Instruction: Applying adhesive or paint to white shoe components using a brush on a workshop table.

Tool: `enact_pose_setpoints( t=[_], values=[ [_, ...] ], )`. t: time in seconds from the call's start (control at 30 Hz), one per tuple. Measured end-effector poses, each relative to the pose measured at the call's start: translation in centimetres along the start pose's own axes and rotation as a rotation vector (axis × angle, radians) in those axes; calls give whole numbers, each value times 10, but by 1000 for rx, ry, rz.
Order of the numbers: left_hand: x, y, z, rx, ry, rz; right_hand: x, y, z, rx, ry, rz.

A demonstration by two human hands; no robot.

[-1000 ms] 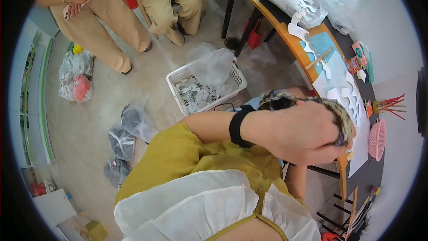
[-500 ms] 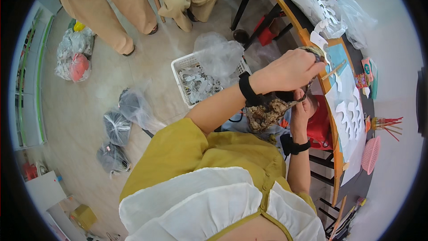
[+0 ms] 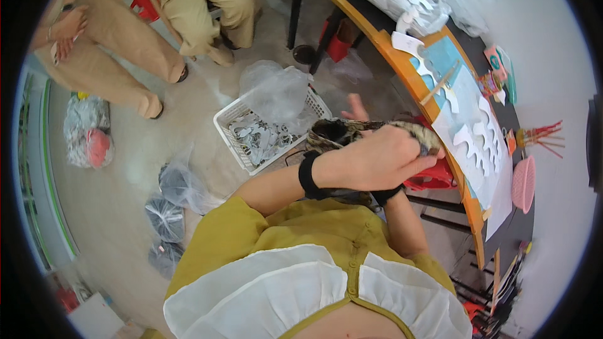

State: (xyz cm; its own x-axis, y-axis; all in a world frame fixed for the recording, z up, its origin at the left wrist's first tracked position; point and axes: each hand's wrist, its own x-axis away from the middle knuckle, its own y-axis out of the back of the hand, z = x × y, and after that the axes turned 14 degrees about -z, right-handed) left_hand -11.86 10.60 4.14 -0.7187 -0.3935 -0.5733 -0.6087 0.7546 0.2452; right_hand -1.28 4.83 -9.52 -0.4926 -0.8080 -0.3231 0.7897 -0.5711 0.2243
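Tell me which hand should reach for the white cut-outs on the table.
Probably left: the left hand lies atop the patterned shoe, fingers close to the table edge and the white cut-outs. The right hand is underneath, apparently supporting the shoe.

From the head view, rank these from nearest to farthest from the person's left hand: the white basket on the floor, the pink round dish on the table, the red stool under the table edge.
Measured from the left hand:
1. Red stool, just to its right, partly hidden beneath it.
2. White basket, on the floor to its left.
3. Pink round dish, far right, at the table's outer side.
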Motion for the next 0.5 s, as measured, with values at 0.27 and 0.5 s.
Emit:
enact_pose_setpoints(
  t=[0.27,0.5],
  values=[
    [31,-1,39,-139,3,43,-29,14,-20,-929,-679,145],
    [84,20,143,429,998,-593,-32,24,-140,-1205,-845,162]
  ],
)
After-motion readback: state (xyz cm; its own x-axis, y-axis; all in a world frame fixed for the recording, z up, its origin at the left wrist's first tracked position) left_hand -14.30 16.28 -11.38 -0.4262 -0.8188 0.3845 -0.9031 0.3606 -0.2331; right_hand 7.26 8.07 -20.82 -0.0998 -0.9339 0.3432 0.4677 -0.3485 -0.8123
